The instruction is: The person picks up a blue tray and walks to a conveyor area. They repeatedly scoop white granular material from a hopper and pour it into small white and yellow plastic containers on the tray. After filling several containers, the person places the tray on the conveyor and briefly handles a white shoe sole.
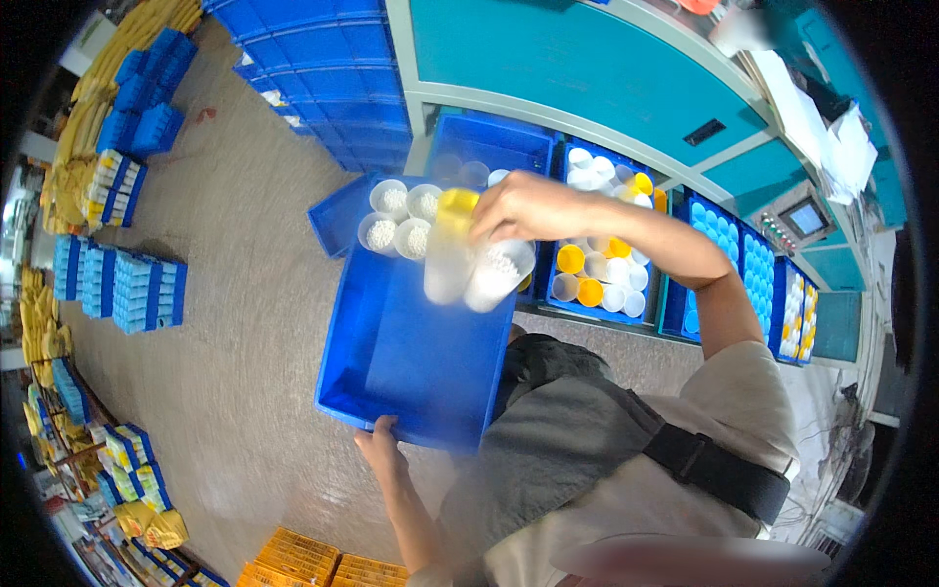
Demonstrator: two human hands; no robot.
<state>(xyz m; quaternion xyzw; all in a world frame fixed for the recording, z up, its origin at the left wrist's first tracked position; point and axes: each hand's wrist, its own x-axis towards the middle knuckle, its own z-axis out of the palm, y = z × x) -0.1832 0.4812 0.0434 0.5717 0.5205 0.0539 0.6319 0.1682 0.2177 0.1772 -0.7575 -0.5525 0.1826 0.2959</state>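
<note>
My left hand [383,450] grips the near edge of a blue plastic crate [391,357], its thumb over the rim. At the crate's far end stand several white cups [413,238] filled with white pellets. Above them, my right hand [518,208] is closed on a frosted cup [447,266], blurred by motion; whether it holds more than one cup I cannot tell. A yellow cup [457,207] shows by its fingers, also smeared. Beside it a tilted translucent cup [497,277] has white pellets inside; what supports it is unclear.
Beyond the crate, a blue crate of white and yellow cups [614,296] sits along a teal machine [587,68]. Blue crates [337,88] are stacked at the far left. Orange crates [298,558] lie on the floor nearby. A control panel [804,217] is at right.
</note>
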